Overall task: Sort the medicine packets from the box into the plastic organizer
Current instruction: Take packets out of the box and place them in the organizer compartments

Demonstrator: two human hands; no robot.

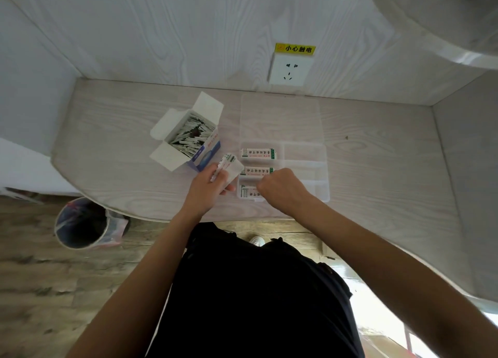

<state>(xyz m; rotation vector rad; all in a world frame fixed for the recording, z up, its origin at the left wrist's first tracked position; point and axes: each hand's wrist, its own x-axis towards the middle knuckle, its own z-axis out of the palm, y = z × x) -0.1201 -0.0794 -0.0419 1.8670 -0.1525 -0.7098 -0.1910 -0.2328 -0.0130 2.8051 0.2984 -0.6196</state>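
Left hand gripping a fan of packets, at 9 o'clock of the organizer, right hand curled over its nearest compartment, fingertips hidden, grasp unclear, open box at 10 o'clock on the surface.

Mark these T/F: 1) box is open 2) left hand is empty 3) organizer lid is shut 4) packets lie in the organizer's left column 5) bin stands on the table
1) True: the box is open, with packets inside.
2) False: the left hand holds packets.
3) False: the organizer lid is open, lying flat behind it.
4) True: packets show in its left column; the right hand is over the nearest one.
5) False: the bin stands on the floor.
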